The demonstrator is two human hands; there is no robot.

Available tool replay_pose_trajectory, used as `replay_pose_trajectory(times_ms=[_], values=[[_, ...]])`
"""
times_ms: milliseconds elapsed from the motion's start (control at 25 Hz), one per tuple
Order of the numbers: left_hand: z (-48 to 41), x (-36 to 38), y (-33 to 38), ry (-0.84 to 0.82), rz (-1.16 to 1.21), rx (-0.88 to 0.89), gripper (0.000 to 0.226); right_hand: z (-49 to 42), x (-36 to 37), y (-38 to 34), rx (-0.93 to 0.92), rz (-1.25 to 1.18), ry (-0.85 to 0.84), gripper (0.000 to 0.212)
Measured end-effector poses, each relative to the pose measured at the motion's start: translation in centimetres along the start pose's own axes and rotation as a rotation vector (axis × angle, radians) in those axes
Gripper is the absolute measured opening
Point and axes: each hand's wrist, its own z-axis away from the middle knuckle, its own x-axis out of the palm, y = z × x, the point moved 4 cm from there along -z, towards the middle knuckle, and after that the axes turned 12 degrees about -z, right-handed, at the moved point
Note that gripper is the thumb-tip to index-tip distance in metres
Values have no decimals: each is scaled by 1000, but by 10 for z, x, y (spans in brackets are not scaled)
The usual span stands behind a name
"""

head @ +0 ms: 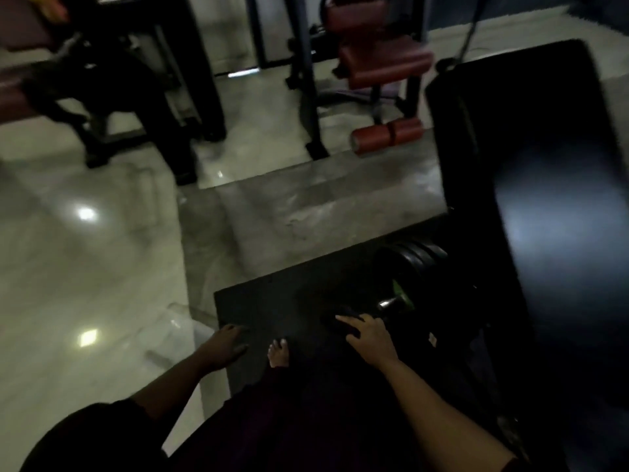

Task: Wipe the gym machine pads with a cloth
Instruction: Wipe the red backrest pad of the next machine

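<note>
Two hands in view. Left hand [226, 345]: grip wide, fingers spread, holding nothing, over the mat [272, 308] edge at 6 o'clock. Right hand [369, 338]: grip closed on one dark cloth [342, 323], beside stacked plates [412, 264]. One black pad [531, 185] at 3 o'clock. One red seat [384, 61] and one red roller [388, 134] at 12 o'clock. One bare foot [279, 352] on the mat. View blurred.

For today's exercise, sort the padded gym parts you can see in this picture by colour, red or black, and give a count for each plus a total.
Red pads: 3, namely the back pad, the seat pad and the roller pad near the floor.
Black pads: 1, the large bench pad on the right.
Total: 4. The dim, blurred machine at the upper left is left uncounted.
</note>
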Motion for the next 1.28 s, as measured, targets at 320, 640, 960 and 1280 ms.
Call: replay_pose_trajectory(times_ms=[320, 640, 960, 1280], values=[[-91, -92, -112, -33, 218, -253, 51, -204, -31, -117, -102, 114, -116, 45], [-270, -250, -124, 30, 355, -181, 49, -358, -146, -161, -53, -1, 91, 48], [-473, -415, -51, 50, 503, -54, 44, -519, -287, -129, 2, -71, 202, 49], [-643, -573, 40, 122, 447, 72, 42, -668, -443, -124, -5, -5, 292, 50]])
